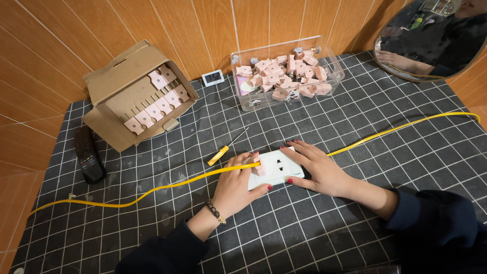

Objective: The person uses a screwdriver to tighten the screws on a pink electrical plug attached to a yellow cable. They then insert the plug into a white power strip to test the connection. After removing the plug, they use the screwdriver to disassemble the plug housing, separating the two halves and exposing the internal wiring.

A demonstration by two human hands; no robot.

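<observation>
A white wall socket plate (278, 168) lies flat on the dark checked mat. My left hand (236, 185) pinches a small pink plug piece (259, 167) against the plate's left side, where a yellow cable (167, 185) meets it. My right hand (319, 170) rests flat on the plate's right edge, fingers spread, holding it down. A yellow-handled screwdriver (223, 151) lies just beyond my left hand.
A clear plastic bin (332, 76) of several pink plug pieces stands at the back. An open cardboard box (122, 91) with rows of pink pieces sits back left, with a small digital display (213, 77) between them. A black remote (87, 153) lies at left. A mirror (431, 40) hangs at top right.
</observation>
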